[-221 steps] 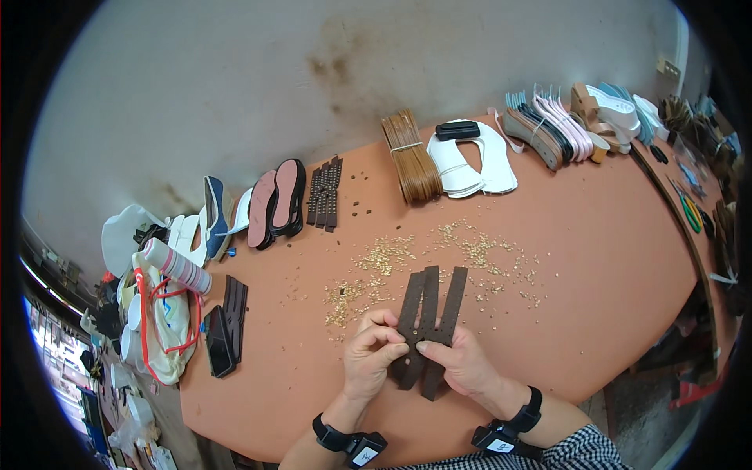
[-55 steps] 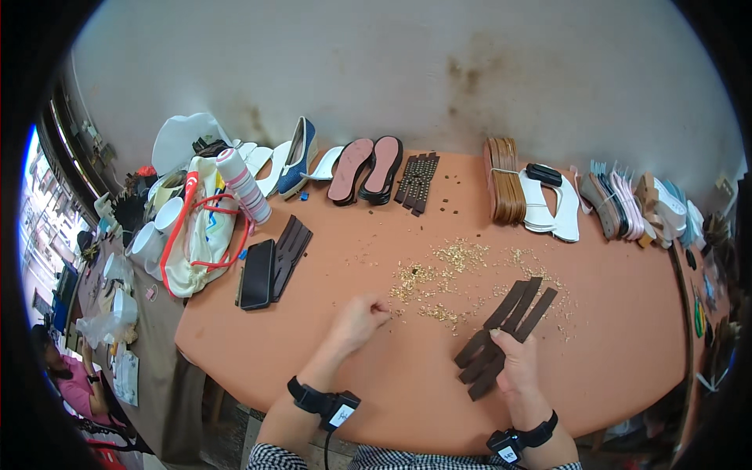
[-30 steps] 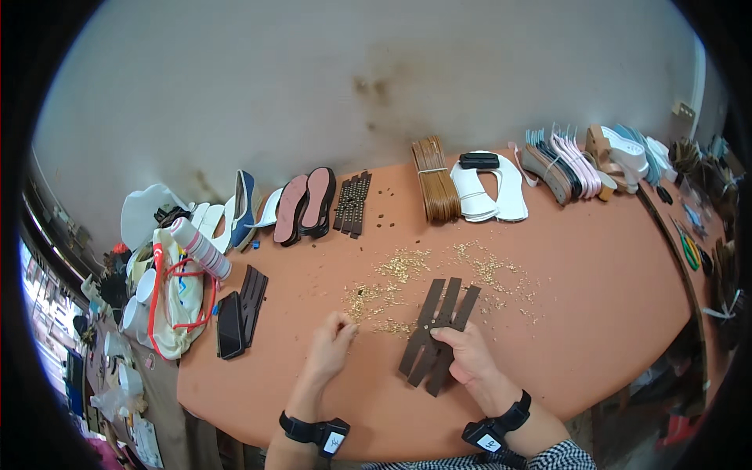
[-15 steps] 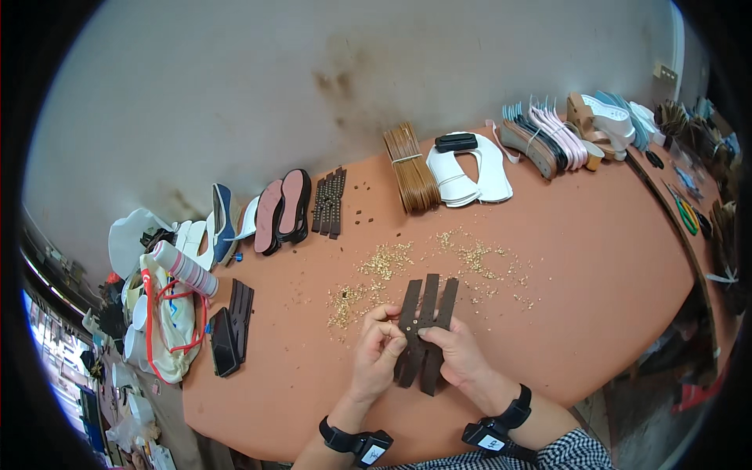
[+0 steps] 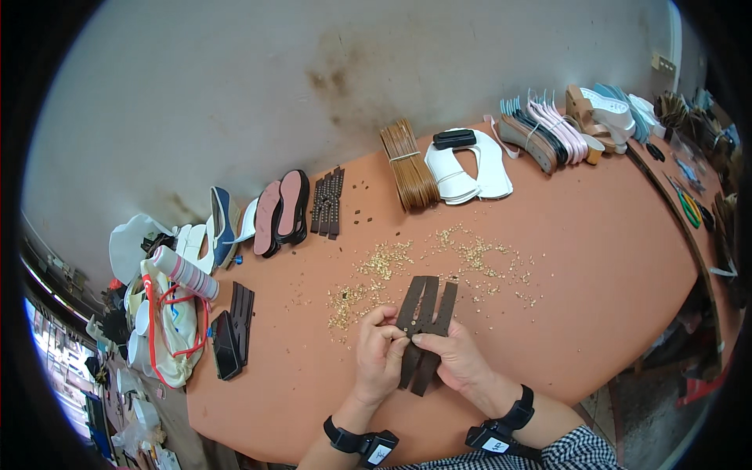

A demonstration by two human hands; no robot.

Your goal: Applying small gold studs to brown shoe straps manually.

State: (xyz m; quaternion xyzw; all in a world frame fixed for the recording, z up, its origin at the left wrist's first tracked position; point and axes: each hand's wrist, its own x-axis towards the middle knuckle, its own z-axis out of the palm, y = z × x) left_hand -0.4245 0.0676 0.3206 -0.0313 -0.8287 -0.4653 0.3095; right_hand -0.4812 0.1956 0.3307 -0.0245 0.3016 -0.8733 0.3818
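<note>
A dark brown shoe strap piece (image 5: 428, 309), slit into several long strips, is held up over the table between my two hands. A few small gold studs show near its middle. My left hand (image 5: 380, 356) is closed at its left edge, thumb and finger pinched by the studs; whether a loose stud sits in that pinch is too small to tell. My right hand (image 5: 462, 362) grips the right side, thumb on the front and the other fingers behind it. Just beyond the piece lie scattered gold studs (image 5: 384, 260) in loose heaps.
On the left are a phone (image 5: 226, 345), dark strap pieces (image 5: 244, 301) and a drawstring bag (image 5: 176, 333). Along the wall stand pink insoles (image 5: 294, 200), a studded brown piece (image 5: 327, 204), a tied brown strip bundle (image 5: 407, 168), white cut-outs (image 5: 493, 176) and wedge soles (image 5: 533, 145).
The strips on the held piece have shifted closer together at the upper left, and the piece tilts slightly differently. Both hands keep their hold, my right thumb a little further left.
</note>
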